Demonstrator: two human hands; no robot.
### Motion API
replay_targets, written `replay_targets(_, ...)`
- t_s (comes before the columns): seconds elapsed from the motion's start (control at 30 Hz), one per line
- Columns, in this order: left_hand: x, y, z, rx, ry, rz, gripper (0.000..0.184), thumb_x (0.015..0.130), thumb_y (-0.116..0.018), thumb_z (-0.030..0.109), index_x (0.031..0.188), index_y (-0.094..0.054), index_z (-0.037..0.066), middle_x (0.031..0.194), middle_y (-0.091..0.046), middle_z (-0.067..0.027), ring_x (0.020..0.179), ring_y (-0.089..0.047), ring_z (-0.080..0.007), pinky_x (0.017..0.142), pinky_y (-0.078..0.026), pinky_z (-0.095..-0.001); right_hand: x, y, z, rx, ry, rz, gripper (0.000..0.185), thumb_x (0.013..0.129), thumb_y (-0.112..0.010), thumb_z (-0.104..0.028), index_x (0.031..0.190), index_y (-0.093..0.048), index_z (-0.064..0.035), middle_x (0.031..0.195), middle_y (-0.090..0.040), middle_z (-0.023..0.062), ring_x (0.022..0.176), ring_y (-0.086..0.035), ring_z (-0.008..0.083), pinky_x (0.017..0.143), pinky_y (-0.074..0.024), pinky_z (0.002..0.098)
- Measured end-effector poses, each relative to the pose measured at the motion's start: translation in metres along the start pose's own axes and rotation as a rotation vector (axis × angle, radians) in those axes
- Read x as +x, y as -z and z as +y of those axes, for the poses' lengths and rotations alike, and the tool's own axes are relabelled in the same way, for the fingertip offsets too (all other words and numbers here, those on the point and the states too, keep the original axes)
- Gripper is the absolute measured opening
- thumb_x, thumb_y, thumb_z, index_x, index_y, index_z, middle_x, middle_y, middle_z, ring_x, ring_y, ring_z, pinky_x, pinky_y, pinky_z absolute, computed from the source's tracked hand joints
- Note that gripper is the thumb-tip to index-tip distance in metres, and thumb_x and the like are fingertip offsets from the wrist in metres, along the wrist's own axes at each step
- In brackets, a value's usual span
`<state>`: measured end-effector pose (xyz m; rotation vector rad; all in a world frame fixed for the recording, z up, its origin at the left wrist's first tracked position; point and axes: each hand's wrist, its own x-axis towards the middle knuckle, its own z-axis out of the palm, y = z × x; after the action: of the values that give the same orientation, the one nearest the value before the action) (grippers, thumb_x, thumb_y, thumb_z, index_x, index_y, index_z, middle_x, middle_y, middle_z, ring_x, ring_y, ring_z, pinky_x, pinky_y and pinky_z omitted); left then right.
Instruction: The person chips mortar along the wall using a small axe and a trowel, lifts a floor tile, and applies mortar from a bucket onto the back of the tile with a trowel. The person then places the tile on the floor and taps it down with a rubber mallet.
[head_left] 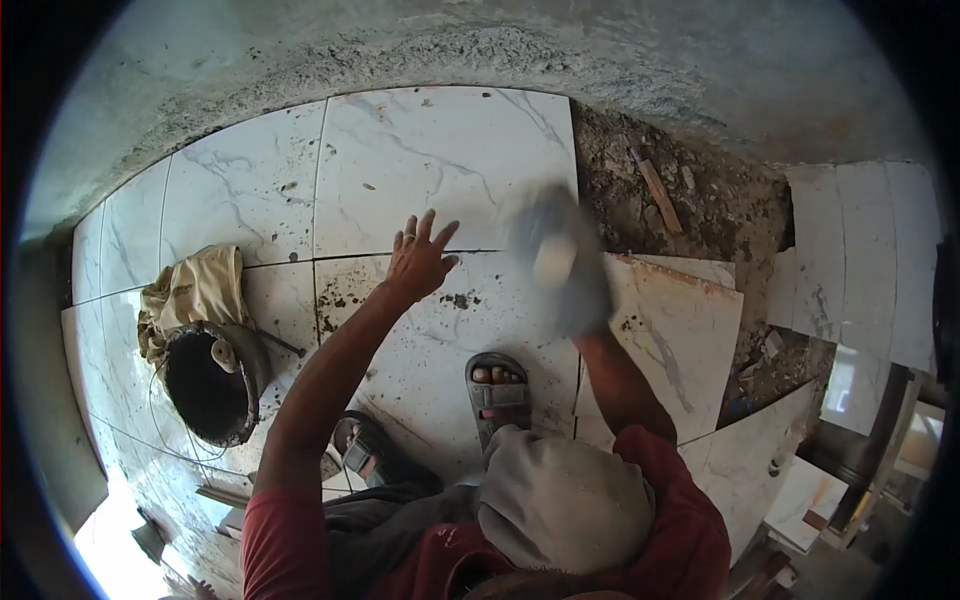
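Note:
My left hand (418,262) is spread with its fingers apart, over the marble-patterned floor tiles (400,170), near the joint between two of them. My right arm reaches up to a blurred grey object (562,265), like a cloth or sponge with a pale patch in its middle. It hangs over the right part of the tiles, and it hides my right hand. Dark crumbs (460,300) of mortar lie on the tile beneath my left hand.
A black bucket (255,375) with a beige cloth (200,285) on its rim stands at the left. Bare rubble ground (625,205) with a wood piece (660,196) lies upper right, beside loose tiles (690,340). A rough wall (400,50) runs behind. My sandalled feet are below.

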<state>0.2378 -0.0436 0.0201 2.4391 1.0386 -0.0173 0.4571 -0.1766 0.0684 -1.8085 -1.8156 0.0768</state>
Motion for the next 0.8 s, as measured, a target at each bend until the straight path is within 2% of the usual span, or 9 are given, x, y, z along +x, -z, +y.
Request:
replay_targets(0.03, -0.001, 0.004, 0.002, -0.001, 0.004, 0.008, 0.064, 0.085, -0.065, 0.037, 0.141, -0.038, 0.025, 0.150, -0.023, -0.0190, 0.135, -0.025, -0.0465, 0.104, -0.028, -0.0604, 0.010, 0.006, 0.004, -0.315, 0.192, 0.114, 0.028, 0.087, -0.061, -0.027, 0.098, -0.052, -0.0026, 0.094, -0.058, 0.0165, 0.091, -0.055, 0.0305, 0.085, -0.0461, 0.0408)
replay_targets(0.07, -0.003, 0.006, 0.004, 0.092, 0.037, -0.148, 0.066, 0.085, -0.065, 0.037, 0.143, -0.034, 0.029, 0.153, -0.015, -0.0157, 0.137, -0.020, -0.0474, 0.104, -0.023, -0.0656, 0.020, 0.011, 0.007, -0.645, 0.344, 0.293, 0.031, 0.087, -0.060, -0.029, 0.100, -0.052, -0.0012, 0.090, -0.058, 0.0175, 0.088, -0.056, 0.0309, 0.081, -0.0473, 0.0405)
replay_targets(0.1, -0.005, 0.007, 0.006, 0.182, 0.068, -0.310, 0.069, 0.085, -0.064, 0.037, 0.145, -0.030, 0.034, 0.156, -0.008, -0.0124, 0.138, -0.015, -0.0483, 0.103, -0.019, -0.0708, 0.043, 0.039, -0.010, -0.137, -0.119, 0.201, 0.036, 0.089, -0.059, -0.030, 0.104, -0.049, 0.0014, 0.088, -0.058, 0.0192, 0.084, -0.058, 0.0321, 0.075, -0.0470, 0.0430)
replay_targets(0.13, -0.005, -0.004, -0.001, 0.206, 0.053, -0.294, 0.071, 0.085, -0.064, 0.039, 0.145, -0.027, 0.037, 0.157, -0.003, -0.0099, 0.139, -0.011, -0.0482, 0.102, -0.013, -0.0748, 0.055, 0.054, -0.018, 0.376, -0.575, 0.091, 0.042, 0.090, -0.058, -0.031, 0.109, -0.047, 0.0041, 0.087, -0.058, 0.0208, 0.080, -0.059, 0.0333, 0.070, -0.0467, 0.0454)
replay_targets(0.27, -0.003, 0.000, -0.003, 0.229, 0.044, -0.312, 0.071, 0.084, -0.064, 0.040, 0.145, -0.028, 0.036, 0.157, -0.004, -0.0104, 0.139, -0.012, -0.0489, 0.102, -0.014, -0.0739, 0.051, 0.008, 0.048, 0.373, -0.762, -0.050, 0.041, 0.090, -0.056, -0.027, 0.112, -0.044, 0.0047, 0.094, -0.059, 0.0246, 0.084, -0.062, 0.0377, 0.070, -0.0469, 0.0467)
replay_targets(0.4, 0.003, 0.009, 0.003, 0.266, 0.061, -0.356, 0.069, 0.086, -0.062, 0.042, 0.146, -0.027, 0.037, 0.157, -0.006, -0.0094, 0.138, -0.014, -0.0482, 0.103, -0.012, -0.0739, 0.028, -0.019, 0.072, 0.053, -0.756, -0.262, 0.041, 0.088, -0.056, -0.025, 0.115, -0.045, 0.0034, 0.095, -0.059, 0.0246, 0.086, -0.062, 0.0380, 0.073, -0.0479, 0.0456)
replay_targets(0.5, -0.001, 0.010, 0.006, 0.273, 0.067, -0.387, 0.069, 0.086, -0.061, 0.042, 0.146, -0.027, 0.037, 0.157, -0.006, -0.0093, 0.138, -0.014, -0.0479, 0.103, -0.011, -0.0740, 0.031, 0.004, 0.044, 0.234, -0.798, -0.190, 0.047, 0.086, -0.055, -0.023, 0.123, -0.042, 0.0038, 0.098, -0.059, 0.0247, 0.088, -0.062, 0.0384, 0.076, -0.0482, 0.0454)
replay_targets(0.7, 0.002, 0.004, 0.002, 0.303, 0.038, -0.372, 0.072, 0.085, -0.062, 0.043, 0.146, -0.025, 0.036, 0.157, -0.006, -0.0118, 0.137, -0.016, -0.0494, 0.103, -0.011, -0.0739, 0.009, -0.018, 0.047, 0.424, -0.736, 0.067, 0.052, 0.094, -0.048, -0.032, 0.132, -0.038, 0.0016, 0.100, -0.060, 0.0223, 0.087, -0.061, 0.0366, 0.075, -0.0480, 0.0441)
replay_targets(0.8, 0.002, 0.007, 0.005, 0.313, 0.033, -0.384, 0.074, 0.084, -0.063, 0.043, 0.147, -0.024, 0.035, 0.156, -0.007, -0.0133, 0.136, -0.018, -0.0507, 0.103, -0.011, -0.0737, -0.008, -0.030, 0.066, 0.146, -0.635, -0.034, 0.050, 0.097, -0.045, -0.036, 0.129, -0.040, 0.0016, 0.093, -0.060, 0.0208, 0.080, -0.062, 0.0348, 0.069, -0.0480, 0.0431)
